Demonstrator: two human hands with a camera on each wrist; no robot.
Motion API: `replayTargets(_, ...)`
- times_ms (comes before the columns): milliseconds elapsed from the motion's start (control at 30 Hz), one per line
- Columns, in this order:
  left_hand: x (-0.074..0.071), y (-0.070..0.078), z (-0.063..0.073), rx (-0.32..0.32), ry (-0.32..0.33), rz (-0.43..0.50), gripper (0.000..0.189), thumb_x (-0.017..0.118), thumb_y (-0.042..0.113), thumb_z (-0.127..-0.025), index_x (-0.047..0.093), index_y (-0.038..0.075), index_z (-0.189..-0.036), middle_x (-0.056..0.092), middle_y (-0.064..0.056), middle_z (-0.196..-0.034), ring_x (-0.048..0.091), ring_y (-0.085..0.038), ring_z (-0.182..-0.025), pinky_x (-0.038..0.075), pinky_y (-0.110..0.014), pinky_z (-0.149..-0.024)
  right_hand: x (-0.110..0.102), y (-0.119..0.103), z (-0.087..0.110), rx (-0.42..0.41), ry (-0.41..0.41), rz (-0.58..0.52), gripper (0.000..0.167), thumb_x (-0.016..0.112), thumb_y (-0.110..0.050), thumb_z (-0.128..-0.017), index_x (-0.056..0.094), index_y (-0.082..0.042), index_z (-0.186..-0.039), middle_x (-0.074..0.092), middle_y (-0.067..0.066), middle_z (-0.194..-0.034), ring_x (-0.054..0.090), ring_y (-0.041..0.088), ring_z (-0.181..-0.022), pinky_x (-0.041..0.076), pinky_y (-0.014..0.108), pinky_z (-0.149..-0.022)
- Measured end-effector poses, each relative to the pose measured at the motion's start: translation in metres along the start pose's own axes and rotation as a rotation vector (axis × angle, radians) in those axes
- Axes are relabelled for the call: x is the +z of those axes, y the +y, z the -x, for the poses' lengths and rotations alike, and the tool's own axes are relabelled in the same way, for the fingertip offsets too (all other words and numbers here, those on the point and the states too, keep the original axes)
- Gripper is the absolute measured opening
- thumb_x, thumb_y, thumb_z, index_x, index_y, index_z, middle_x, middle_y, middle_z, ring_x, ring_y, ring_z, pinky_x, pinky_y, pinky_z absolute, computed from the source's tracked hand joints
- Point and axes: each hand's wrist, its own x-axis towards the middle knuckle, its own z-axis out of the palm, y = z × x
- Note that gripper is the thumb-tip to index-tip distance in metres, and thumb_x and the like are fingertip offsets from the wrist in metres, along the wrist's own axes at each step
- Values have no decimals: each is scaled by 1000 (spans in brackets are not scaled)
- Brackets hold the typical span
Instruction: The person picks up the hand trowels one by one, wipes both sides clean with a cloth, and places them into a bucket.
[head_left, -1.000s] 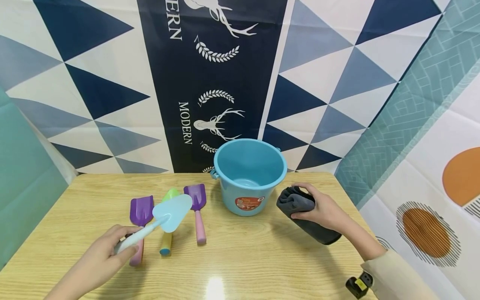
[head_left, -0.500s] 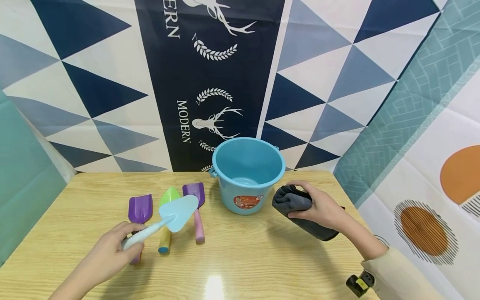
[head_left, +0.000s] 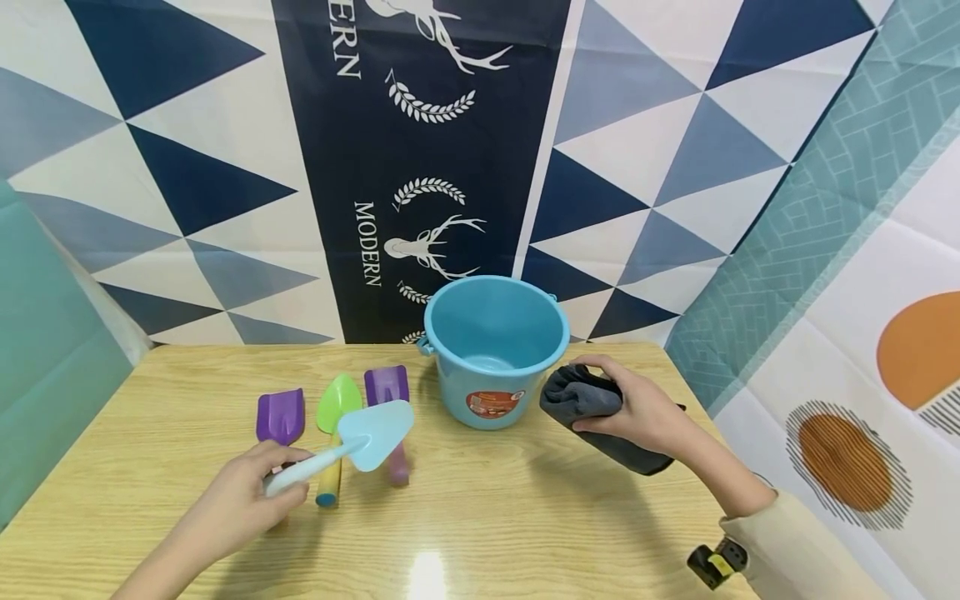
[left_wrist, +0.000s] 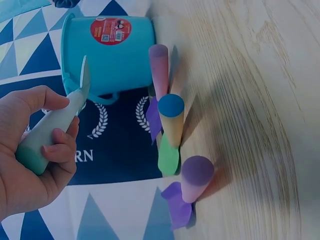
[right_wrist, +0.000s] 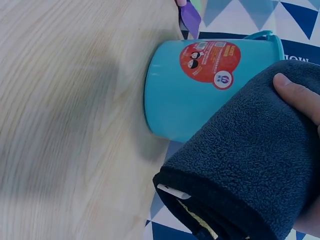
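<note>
In the head view my left hand (head_left: pixel 243 492) grips the handle of a light blue toy trowel (head_left: pixel 377 433), held above the table with its blade toward the bucket. Its fingers curl round that handle in the left wrist view. My right hand (head_left: pixel 641 408) holds a rolled dark grey towel (head_left: pixel 581 397) just right of the blue bucket (head_left: pixel 491 392), thumb pressed on the cloth. Below and behind the trowel lie a green trowel (head_left: pixel 339 400) with a yellow handle and two purple shovels; the left shovel (head_left: pixel 281 415) has its handle hidden by my hand, the other shovel (head_left: pixel 387 383) is partly covered.
The wooden table (head_left: pixel 480 517) runs back to a patterned cloth wall (head_left: pixel 225 167). A teal panel (head_left: pixel 52 358) stands at the left, and more patterned cloth hangs at the right. A small black device (head_left: pixel 717 563) is near my right sleeve.
My left hand has carried the light blue trowel to the right, uncovering the green trowel's blade. My right hand has shifted slightly left with the towel, toward the bucket.
</note>
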Motion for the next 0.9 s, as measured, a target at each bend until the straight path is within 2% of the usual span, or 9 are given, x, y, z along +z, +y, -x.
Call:
replayTargets(333,9,10,-4,39,11,2,26,70,11,-73,69,12,-99,54,4,-80,44,-5,-65,41,-19,-53,11,-12,-6,-34,-33,-45,76,83,-27,-69,45,-20,-134,57,10,-126,58,31,-109,48,50,-86)
replayTargets(733,14,13,-9,90,37,-31,26,71,11,-70,70,15,-95,55,6,-80,42,-2,-64,38,-18,-55,14,-21,-10,-43,-47,-16,74,82,-30,-70,45,-20,-133,58,12,-124,59,32,-108,48,51,-85)
replayTargets(900,14,13,-10,120,44,-54,26,72,11,-69,70,12,-95,57,6,-81,43,-2,-65,39,-18,-56,12,-25,-12,-49,-59,-8,72,81,-32,-70,45,-23,-132,59,12,-121,59,32,-107,48,51,-85)
